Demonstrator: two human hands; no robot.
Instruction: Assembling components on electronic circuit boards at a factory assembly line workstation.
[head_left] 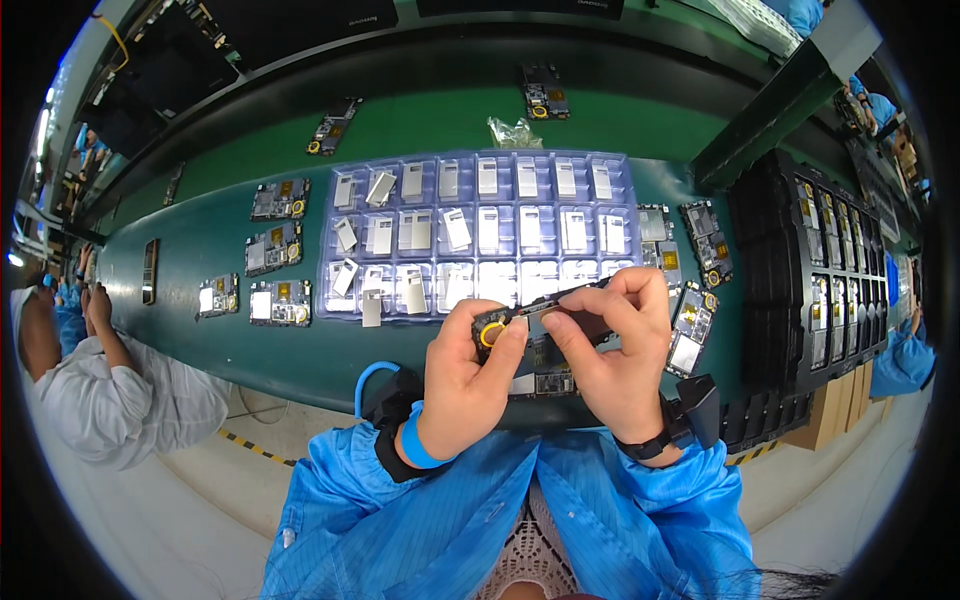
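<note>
My left hand [465, 365] pinches one end of a phone circuit board [492, 332] with a yellow ring on it, thumb in front. My right hand [615, 345] has its thumb and fingers closed on the other end of the same board, which is tilted; whether a small metal piece lies under the fingertips cannot be made out. Below the hands, another circuit board [553, 383] lies near the bench edge, partly covered. Just beyond is a clear plastic tray [328, 215] with compartments holding several thin silver metal plates [487, 178], some lying askew.
Several circuit boards [273, 247] lie left of the tray, and others [692, 328] to its right. A stacked black tray [750, 290] with boards stands at the right, beside a green post [770, 110]. A co-worker in white [130, 390] sits at the left.
</note>
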